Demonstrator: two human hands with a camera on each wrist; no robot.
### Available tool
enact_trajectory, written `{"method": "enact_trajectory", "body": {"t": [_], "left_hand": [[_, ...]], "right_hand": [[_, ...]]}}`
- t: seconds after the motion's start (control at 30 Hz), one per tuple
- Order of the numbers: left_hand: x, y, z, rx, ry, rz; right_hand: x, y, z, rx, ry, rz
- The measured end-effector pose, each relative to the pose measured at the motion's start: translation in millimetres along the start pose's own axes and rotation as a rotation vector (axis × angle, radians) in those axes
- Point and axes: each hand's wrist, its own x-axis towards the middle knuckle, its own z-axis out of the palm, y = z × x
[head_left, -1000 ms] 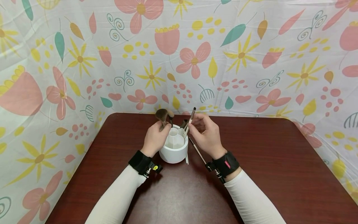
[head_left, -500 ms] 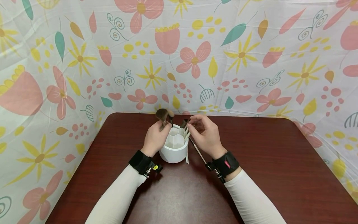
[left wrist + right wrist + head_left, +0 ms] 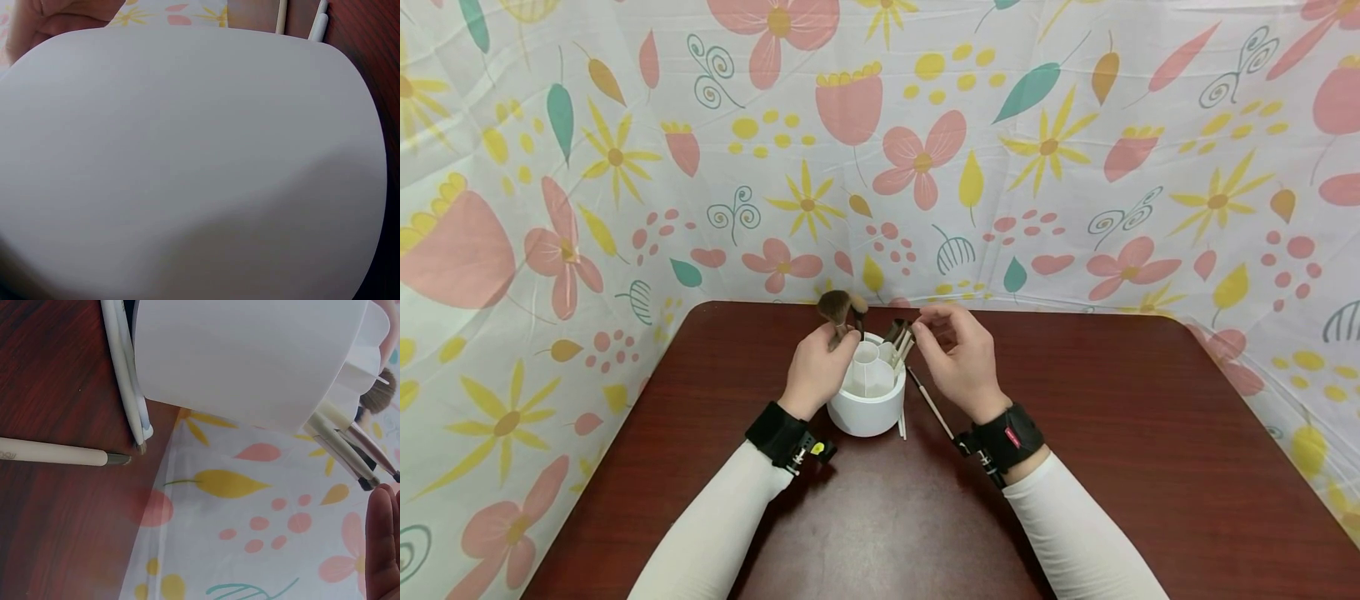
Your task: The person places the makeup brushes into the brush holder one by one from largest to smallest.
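A white round makeup brush holder (image 3: 865, 414) with inner compartments stands on the table. My left hand (image 3: 818, 371) grips its left side at the rim, close by a large fluffy makeup brush (image 3: 834, 308) and a smaller tan-tipped brush (image 3: 858, 307). The holder's wall (image 3: 187, 125) fills most of the left wrist view. Slim pale-handled makeup brushes (image 3: 340, 450) lean in the holder's right side, beside a dark-bristled one (image 3: 895, 330). My right hand (image 3: 958, 358) is just right of them, fingers bent loosely and fingertips right by the brush tips.
On the dark red table (image 3: 1112, 433), one thin makeup brush (image 3: 56, 452) lies right of the holder, partly under my right wrist. Pale brushes (image 3: 125, 375) lie against the holder's base. A floral cloth (image 3: 880, 150) hangs behind the table.
My right hand lowered a slim brush into the holder's right side, let it go and shifted slightly right. My left hand has stayed at the holder.
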Motion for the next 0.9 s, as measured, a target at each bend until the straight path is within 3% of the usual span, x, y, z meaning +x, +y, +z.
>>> {"method": "enact_trajectory", "body": {"t": [0.33,0.43,0.63,0.9], "left_hand": [[-0.5,1.1,-0.3,-0.005,-0.007,-0.003],[-0.5,2.0,-0.8,-0.003,-0.005,-0.004],[0.0,1.9,-0.3,0.004,-0.006,-0.013],[-0.1,1.2,-0.6,-0.003,-0.01,-0.017]], "right_hand": [[0,6,0,-0.033,0.083,0.04],[-3,17,1,-0.027,0.093,0.051],[-13,45,2,-0.045,0.066,0.093],[-18,55,1,-0.135,-0.006,0.167]]}}
